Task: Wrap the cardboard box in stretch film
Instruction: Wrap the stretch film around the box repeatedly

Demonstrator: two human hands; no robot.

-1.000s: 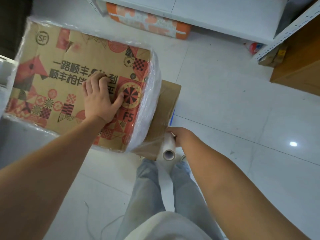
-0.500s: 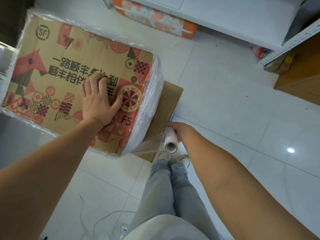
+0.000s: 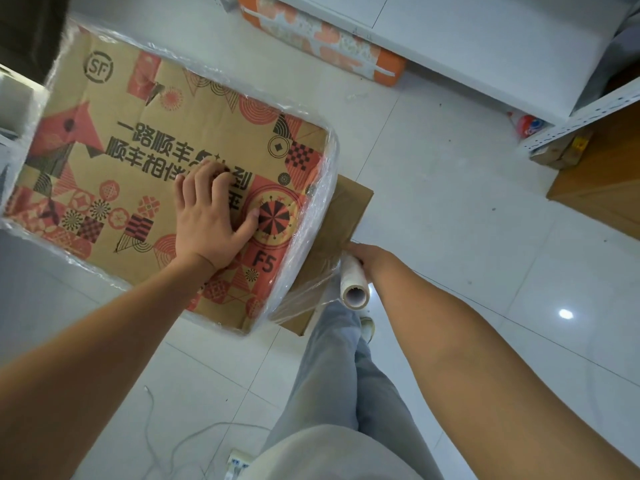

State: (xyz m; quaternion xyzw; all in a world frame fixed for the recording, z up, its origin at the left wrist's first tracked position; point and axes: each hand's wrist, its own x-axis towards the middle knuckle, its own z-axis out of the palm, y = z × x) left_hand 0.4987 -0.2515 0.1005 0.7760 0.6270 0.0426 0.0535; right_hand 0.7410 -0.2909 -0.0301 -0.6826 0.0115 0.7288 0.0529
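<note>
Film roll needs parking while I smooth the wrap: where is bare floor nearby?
Bare tile lies right of the flat cardboard sheet, short of the shelving. Crowded: a cable below the cardboard box, and legs under the film roll.
</note>
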